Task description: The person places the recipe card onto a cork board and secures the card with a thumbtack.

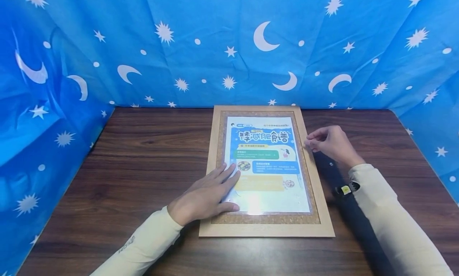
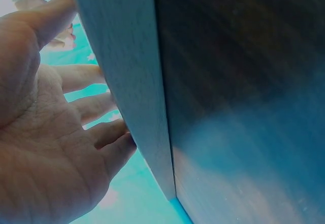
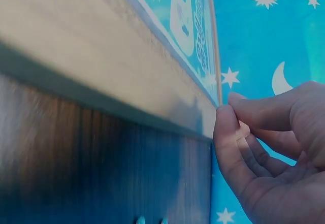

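A printed sheet with Chinese text and pictures (image 1: 263,196), under a glossy clear cover, lies on a cork board (image 1: 265,219) with a light wooden frame. My left hand (image 1: 209,192) rests on the left side with fingers spread, its fingertips over the sheet's edge. In the left wrist view the palm of that hand (image 2: 56,137) shows beside the frame's side (image 2: 127,76), which hides the fingertips. At the frame's right side my right hand (image 1: 331,144) has thumb and index fingertips together. The right wrist view shows these fingertips (image 3: 228,117) meeting; anything tiny between them is hidden.
The board lies on a dark wood-grain table (image 1: 154,148). On the table right of the frame is a small clear thing (image 1: 331,164), too small to identify. A blue cloth with white moons and stars (image 1: 222,29) hangs behind and at both sides.
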`<action>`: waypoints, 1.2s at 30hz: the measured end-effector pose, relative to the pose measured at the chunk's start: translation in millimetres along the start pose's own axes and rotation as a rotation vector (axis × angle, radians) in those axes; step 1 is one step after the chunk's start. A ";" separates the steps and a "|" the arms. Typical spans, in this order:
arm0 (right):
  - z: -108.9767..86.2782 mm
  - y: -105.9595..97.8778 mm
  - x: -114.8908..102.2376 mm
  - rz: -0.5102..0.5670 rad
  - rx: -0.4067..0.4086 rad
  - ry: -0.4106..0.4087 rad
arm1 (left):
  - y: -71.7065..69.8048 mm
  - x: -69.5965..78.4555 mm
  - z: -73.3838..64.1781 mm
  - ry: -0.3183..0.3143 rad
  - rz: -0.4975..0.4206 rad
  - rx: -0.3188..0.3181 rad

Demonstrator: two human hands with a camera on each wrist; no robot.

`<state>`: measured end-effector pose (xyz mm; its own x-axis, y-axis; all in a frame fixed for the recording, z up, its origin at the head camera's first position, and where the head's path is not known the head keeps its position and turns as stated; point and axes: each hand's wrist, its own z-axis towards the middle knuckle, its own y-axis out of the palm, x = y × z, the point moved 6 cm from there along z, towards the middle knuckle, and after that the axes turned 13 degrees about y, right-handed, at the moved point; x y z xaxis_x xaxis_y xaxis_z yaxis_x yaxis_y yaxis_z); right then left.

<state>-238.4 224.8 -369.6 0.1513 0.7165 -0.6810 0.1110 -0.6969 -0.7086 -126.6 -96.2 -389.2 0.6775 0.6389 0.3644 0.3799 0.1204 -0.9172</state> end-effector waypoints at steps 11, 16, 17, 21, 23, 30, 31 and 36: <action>19.5 18.8 -11.0 0.079 -0.046 0.086 | -0.9 0.1 0.8 0.005 0.019 -0.014; 26.1 23.3 -12.6 0.104 -0.065 0.088 | -1.2 0.0 1.6 0.013 0.024 -0.018; 28.0 23.7 -12.7 0.111 -0.066 0.090 | -1.0 -0.1 1.7 0.013 0.025 -0.019; 36.7 25.6 -14.8 0.147 -0.080 0.100 | -0.3 -0.2 2.2 0.013 0.024 -0.020; 41.5 26.3 -16.4 0.161 -0.085 0.111 | 0.0 -0.3 2.1 0.012 0.026 -0.021; 56.4 28.7 -17.4 0.226 -0.116 0.219 | 0.2 0.9 2.3 0.006 0.036 -0.033; 58.1 29.0 -17.4 0.238 -0.118 0.230 | 0.3 1.1 2.5 0.005 0.034 -0.033; 66.7 29.0 -19.2 0.309 -0.094 0.225 | 0.8 1.9 2.4 -0.011 0.028 -0.041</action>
<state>-303.6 192.9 -389.5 0.4022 0.4551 -0.7944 0.1144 -0.8859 -0.4496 -126.6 -93.1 -389.6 0.6817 0.6496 0.3366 0.3862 0.0713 -0.9197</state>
